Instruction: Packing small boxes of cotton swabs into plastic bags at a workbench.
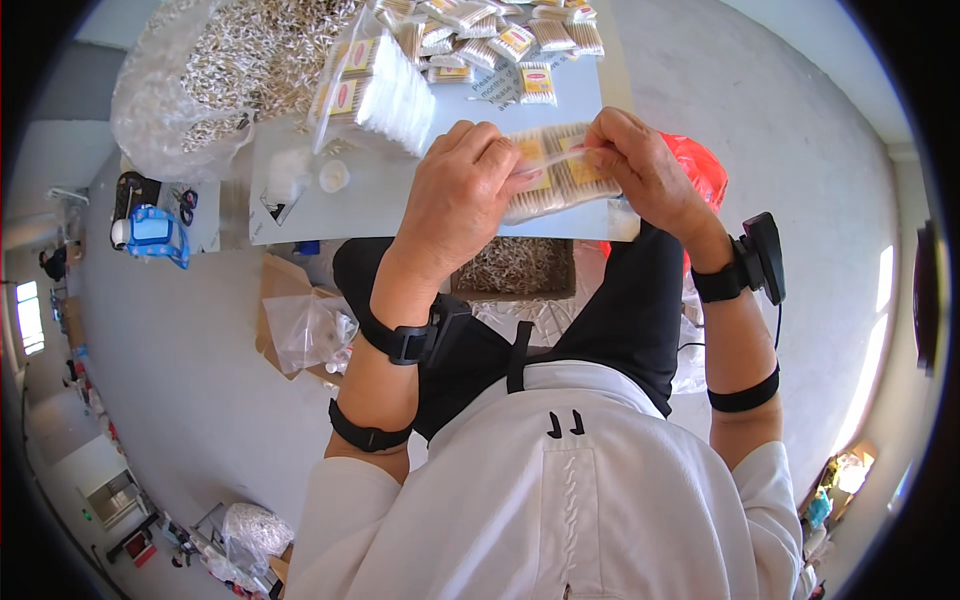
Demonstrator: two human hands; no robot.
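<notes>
Both hands hold a clear plastic bag of cotton swab packs (560,190) over the near edge of the table. My left hand (462,185) pinches the bag's upper left edge between thumb and fingers. At its upper right, my right hand (640,165) is closed on the plastic. Yellow labels show through the film. Left of my left hand stands a larger clear bag filled with stacked swab packs (385,95). Beyond my hands lies a single small swab pack (537,83), with a heap of similar packs (480,35) farther back.
A big plastic bag of loose swabs (235,75) covers the table's (440,210) far left. A small white round container (334,176) sits nearby. Below the edge are a box of swabs (515,268) between my legs and a cardboard box (285,320). A red bag (697,170) hangs right.
</notes>
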